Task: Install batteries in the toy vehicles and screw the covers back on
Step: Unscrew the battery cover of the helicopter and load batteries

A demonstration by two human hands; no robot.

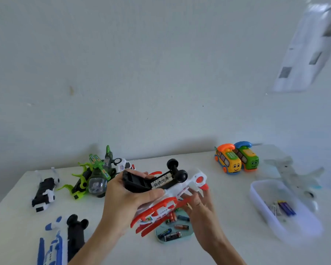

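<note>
My left hand (126, 196) grips a red and white toy helicopter (172, 196), turned belly-up so its black underside and wheels face me. The black battery bay near my fingers looks open, though blur hides what is inside. My right hand (201, 209) is under the helicopter's tail and rotor blades, fingers spread against it. Below the toy lies a light blue tray (187, 235) with several loose batteries (172, 236).
A blue and white helicopter (54, 245) lies belly-up at the front left. A black and white toy (44, 190), a green helicopter (96, 176) and a white car (122, 164) sit at the back left. Two bus-shaped phones (237, 159) stand back right, beside a clear box (281, 207) of batteries.
</note>
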